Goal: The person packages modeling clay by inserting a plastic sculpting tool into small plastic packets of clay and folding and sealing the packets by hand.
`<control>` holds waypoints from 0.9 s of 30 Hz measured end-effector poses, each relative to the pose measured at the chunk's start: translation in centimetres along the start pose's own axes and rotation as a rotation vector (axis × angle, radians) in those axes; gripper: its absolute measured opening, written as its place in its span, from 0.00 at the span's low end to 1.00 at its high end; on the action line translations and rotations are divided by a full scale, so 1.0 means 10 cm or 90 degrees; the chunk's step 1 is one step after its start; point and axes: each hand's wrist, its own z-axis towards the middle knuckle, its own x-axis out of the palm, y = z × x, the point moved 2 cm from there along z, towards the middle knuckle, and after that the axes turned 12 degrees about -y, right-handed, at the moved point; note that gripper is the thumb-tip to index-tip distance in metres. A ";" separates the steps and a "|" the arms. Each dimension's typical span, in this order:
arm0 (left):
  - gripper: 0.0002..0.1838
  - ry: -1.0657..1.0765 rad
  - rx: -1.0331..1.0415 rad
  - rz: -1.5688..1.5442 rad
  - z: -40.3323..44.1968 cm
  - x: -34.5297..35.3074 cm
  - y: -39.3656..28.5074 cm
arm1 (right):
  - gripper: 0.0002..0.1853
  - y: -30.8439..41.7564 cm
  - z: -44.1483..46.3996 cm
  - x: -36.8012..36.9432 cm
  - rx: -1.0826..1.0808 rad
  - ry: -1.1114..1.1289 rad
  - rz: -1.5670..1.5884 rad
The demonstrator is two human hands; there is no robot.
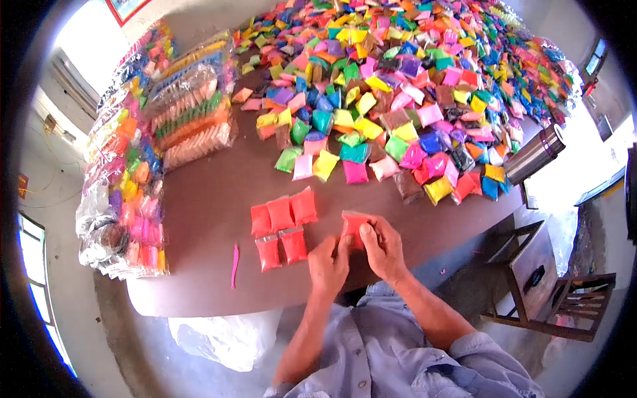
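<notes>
Between my hands: red packet (354,222), over table (199,219).
Right hand (383,249): grips its right side.
Left hand (329,266): pinches its left side.
Left of left hand: five packets (281,214), pink strip (235,266).
Beyond hands: mixed pile (411,99).

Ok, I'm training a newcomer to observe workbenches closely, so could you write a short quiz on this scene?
1. How many red packets lie in the two short rows?
2. True or false: the pink strip lies between those rows and the hands.
3. What colour is the held packet between the left hand and right hand? a) yellow b) red c) blue

Key: 1. five; 2. false; 3. b
</notes>
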 end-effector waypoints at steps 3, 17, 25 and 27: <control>0.17 0.008 -0.041 -0.064 0.01 -0.02 -0.10 | 0.16 -0.08 -0.01 -0.01 -0.015 -0.021 -0.008; 0.14 -0.023 -0.060 -0.039 -0.07 0.00 0.04 | 0.11 -0.17 -0.04 0.01 0.011 0.031 -0.012; 0.15 0.046 -0.220 -0.182 -0.06 -0.01 -0.06 | 0.07 -0.15 -0.03 -0.03 -0.008 0.038 -0.036; 0.14 0.014 -0.209 -0.213 -0.12 0.08 0.10 | 0.07 -0.24 -0.05 -0.02 0.002 0.054 -0.020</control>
